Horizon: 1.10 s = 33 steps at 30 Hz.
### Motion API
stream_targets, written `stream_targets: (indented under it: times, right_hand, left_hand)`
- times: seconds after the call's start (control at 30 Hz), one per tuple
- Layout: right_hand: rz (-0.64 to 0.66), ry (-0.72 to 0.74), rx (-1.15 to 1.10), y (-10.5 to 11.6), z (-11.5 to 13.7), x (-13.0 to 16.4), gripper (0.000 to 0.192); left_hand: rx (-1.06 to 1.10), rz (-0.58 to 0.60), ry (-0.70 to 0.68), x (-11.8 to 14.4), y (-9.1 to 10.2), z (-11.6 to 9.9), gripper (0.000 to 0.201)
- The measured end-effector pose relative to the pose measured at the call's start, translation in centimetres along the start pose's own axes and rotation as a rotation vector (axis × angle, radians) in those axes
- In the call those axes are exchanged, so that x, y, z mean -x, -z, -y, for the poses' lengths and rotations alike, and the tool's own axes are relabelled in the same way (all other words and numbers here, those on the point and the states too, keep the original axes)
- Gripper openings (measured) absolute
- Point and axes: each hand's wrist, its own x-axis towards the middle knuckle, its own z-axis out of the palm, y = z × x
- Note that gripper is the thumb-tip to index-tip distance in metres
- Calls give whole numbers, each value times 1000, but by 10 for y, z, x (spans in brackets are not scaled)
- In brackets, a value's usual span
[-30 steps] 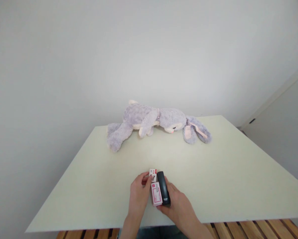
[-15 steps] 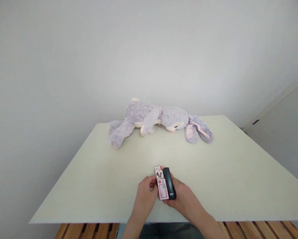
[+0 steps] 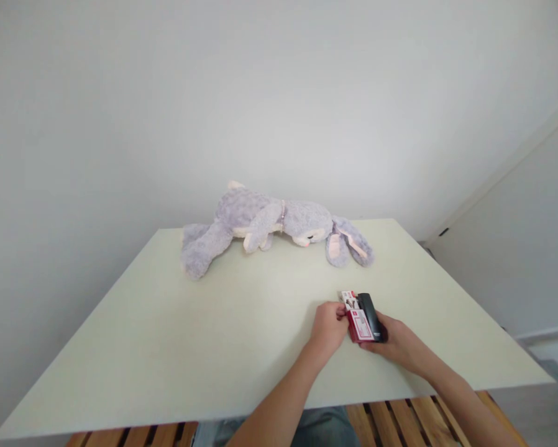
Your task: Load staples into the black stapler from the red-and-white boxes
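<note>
A black stapler [image 3: 371, 315] lies side by side with a white-and-red small box [image 3: 363, 325] and a second small box with a picture [image 3: 349, 300] at its far end. My right hand [image 3: 395, 340] wraps around the stapler from the right, its thumb under the near edge of the red-bordered box. On the other side, my left hand [image 3: 329, 325] is closed, fingertips curled against the left sides of the boxes. Both hands keep the group together just over or on the tabletop; which of the two I cannot tell.
A grey-lilac plush rabbit [image 3: 269, 217] lies on its side along the back of the white table [image 3: 190, 347], ears to the right. Behind it rises a pale wall [image 3: 279, 93]. Wooden slats [image 3: 391, 422] show below the front edge.
Both hands have carried the stapler and the boxes to the right and a little farther from me. The view has shifted, so the rabbit appears farther left.
</note>
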Motion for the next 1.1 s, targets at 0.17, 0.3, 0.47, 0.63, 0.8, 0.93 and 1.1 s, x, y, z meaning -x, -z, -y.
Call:
stream_targets:
  times: [0.17, 0.3, 0.47, 0.63, 0.8, 0.93, 1.1]
  right_hand:
    - [-118, -2, 109, 17, -21, 21, 98]
    - [-326, 18, 45, 8, -1, 45, 77]
    - [-183, 125, -87, -86, 79, 43, 52]
    - [-193, 317, 170, -178, 130, 18, 56]
    - [-242, 255, 407, -199, 141, 10, 55]
    - [-242, 253, 465, -199, 143, 9, 57]
    - [-257, 238, 493, -203, 144, 8, 58]
  left_hand:
    - [-107, -114, -34, 29, 26, 17, 38]
    - [-271, -266, -24, 82, 84, 40, 37]
    - [-459, -333, -17, 135, 132, 55, 42]
    - [-620, -324, -9, 157, 140, 60, 54]
    - [-764, -309, -12, 160, 140, 63, 57]
    - [-765, -307, -12, 159, 142, 63, 56]
    - [-765, -303, -12, 160, 143, 62, 56]
